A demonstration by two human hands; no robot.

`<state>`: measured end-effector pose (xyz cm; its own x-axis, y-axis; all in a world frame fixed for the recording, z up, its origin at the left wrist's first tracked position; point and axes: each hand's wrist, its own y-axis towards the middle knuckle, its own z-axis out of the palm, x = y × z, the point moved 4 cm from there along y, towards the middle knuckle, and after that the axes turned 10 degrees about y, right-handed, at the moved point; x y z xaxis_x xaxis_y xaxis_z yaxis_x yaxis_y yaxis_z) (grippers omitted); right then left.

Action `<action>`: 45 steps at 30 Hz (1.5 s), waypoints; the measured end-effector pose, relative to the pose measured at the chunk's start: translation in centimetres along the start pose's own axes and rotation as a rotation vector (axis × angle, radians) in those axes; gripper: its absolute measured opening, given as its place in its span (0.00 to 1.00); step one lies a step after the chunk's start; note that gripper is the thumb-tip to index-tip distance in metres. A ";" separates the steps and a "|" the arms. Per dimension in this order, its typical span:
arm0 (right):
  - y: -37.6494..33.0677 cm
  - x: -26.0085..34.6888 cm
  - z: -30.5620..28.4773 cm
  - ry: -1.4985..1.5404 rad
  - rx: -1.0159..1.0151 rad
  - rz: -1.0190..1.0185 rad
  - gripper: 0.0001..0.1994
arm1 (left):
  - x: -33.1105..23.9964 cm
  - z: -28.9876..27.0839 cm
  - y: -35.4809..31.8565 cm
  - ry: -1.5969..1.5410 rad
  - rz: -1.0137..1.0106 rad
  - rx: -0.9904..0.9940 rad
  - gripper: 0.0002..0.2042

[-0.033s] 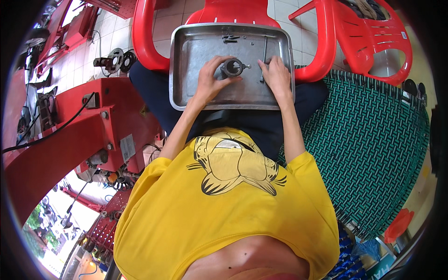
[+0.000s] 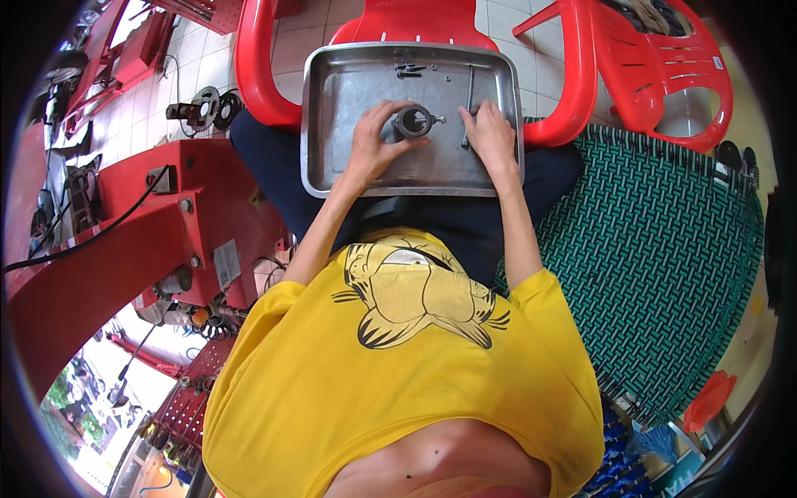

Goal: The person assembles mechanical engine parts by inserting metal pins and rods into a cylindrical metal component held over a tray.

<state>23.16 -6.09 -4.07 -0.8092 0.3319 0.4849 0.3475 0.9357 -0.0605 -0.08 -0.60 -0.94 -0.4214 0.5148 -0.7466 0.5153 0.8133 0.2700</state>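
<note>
A dark, ring-shaped metal part (image 2: pixel 402 123) stands in a shallow metal tray (image 2: pixel 349 170). Around its left side curve the thumb and fingers of my left hand (image 2: pixel 374 143), closed on it. From the part's right side a small bolt (image 2: pixel 440 119) sticks out. My right hand (image 2: pixel 493 138) rests in the right half of the tray, its thumb and fingers closed round a long thin metal rod-like tool (image 2: pixel 471 85). Both ends of the tool show, but my fingers cover part of its middle. Several dark bolts (image 2: pixel 408 70) and a small nut (image 2: pixel 448 79) lie toward the far side of the tray.
The tray sits over my crossed legs, against a red plastic chair (image 2: pixel 407 23). Another red chair (image 2: pixel 664 75) stands at far right, beside a green woven seat (image 2: pixel 647 266). On my left is a red machine frame (image 2: pixel 158 224); toothed metal parts (image 2: pixel 206 108) lie on the floor.
</note>
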 end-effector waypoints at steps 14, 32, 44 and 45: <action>-3.3 1.3 0.1 0.565 -0.010 -0.076 0.13 | 3.8 -0.5 -0.8 -0.673 -0.553 -0.324 0.21; -5.6 4.9 -1.4 0.561 -0.051 -0.216 0.08 | 5.3 -1.4 -1.0 -0.909 -0.734 -0.454 0.30; -6.1 5.0 -1.6 0.615 -0.025 -0.241 0.07 | 7.0 -0.8 -1.6 -0.897 -0.785 -0.507 0.27; -6.1 4.9 -1.6 0.614 -0.030 -0.242 0.07 | 6.8 -0.9 -1.5 -0.879 -0.766 -0.491 0.27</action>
<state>17.80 -10.34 0.10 -0.4522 -0.0244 0.8916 0.2095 0.9687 0.1328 -4.39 1.92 -5.83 0.2456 -0.3312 -0.9111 -0.0508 0.9341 -0.3533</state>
